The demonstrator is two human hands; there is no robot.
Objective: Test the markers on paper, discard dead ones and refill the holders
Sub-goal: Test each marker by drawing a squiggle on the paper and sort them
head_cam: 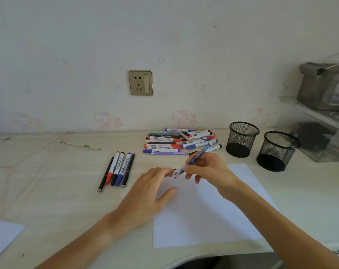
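Scribbling at the far edge of the white sheet of paper (pixel 203 214), the right hand (pixel 207 169) is pinching a blue pen (pixel 198 155) in a writing grip, its tip angled down to the page where dark squiggles (pixel 176 170) are showing. The left hand (pixel 147 195) is lying flat with fingers spread on the paper's left part, seemingly pinning the thin, smooth sheet so it is not sliding on the pale wood-grain desk (pixel 67 200).

A loose pile of markers (pixel 179 141), slim plastic cylinders with red, blue and black caps, is waiting far of the hands, probably untested. Five markers (pixel 118 170) are lying side by side to the left, well apart from the pile, likely sorted out after testing; whether as live or dead I cannot tell.

Two black wire-mesh holders (pixel 242 139), round and open-topped, are standing upright at the right, the nearer one (pixel 278 151) just beside the paper's far right corner; both are looking empty, so the refilling appears not yet begun.
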